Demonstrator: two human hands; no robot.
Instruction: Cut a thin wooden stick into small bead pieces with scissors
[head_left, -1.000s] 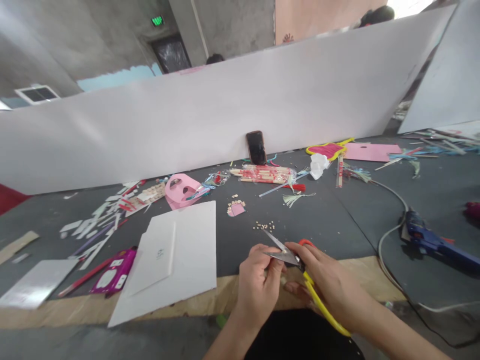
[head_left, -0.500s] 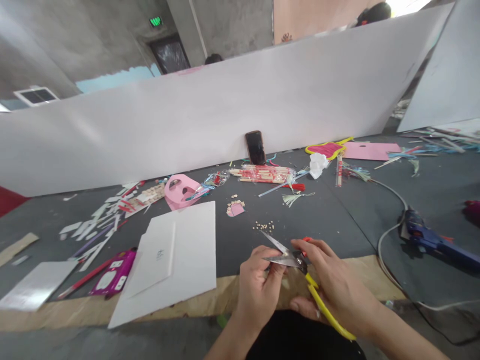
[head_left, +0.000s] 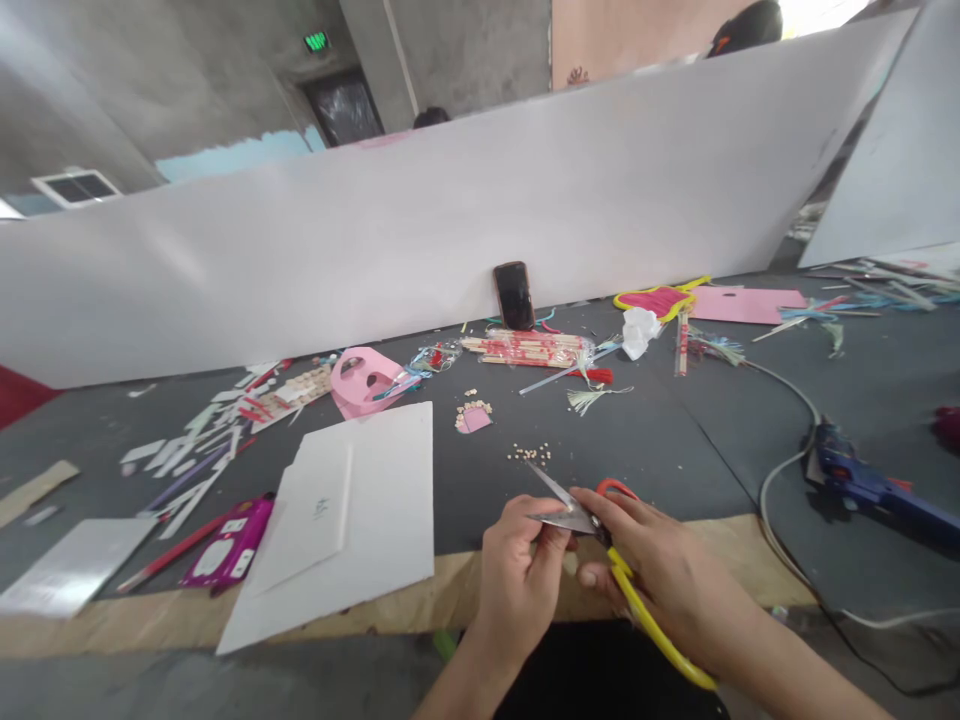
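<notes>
My right hand (head_left: 660, 575) grips a pair of scissors (head_left: 570, 505) with red and yellow handles; the metal blades are parted and point up and left. My left hand (head_left: 517, 575) is closed in a pinch right under the blades, on something too small to make out. Both hands hover over the near wooden edge of the table (head_left: 450, 590). A scatter of small beads (head_left: 529, 452) lies on the dark mat just beyond the blade tips.
White sheets (head_left: 345, 520) lie left of my hands, with a magenta packet (head_left: 229, 545) and paper strips (head_left: 187, 460) further left. A blue glue gun (head_left: 862, 480) with its cable sits at right. A phone (head_left: 514, 295) leans on the white partition (head_left: 450, 220); sticks, pink cut-outs and tassels lie behind.
The hands and scissors have hardly shifted; the red handle loop shows a little more clearly now. Nothing else on the table has moved.
</notes>
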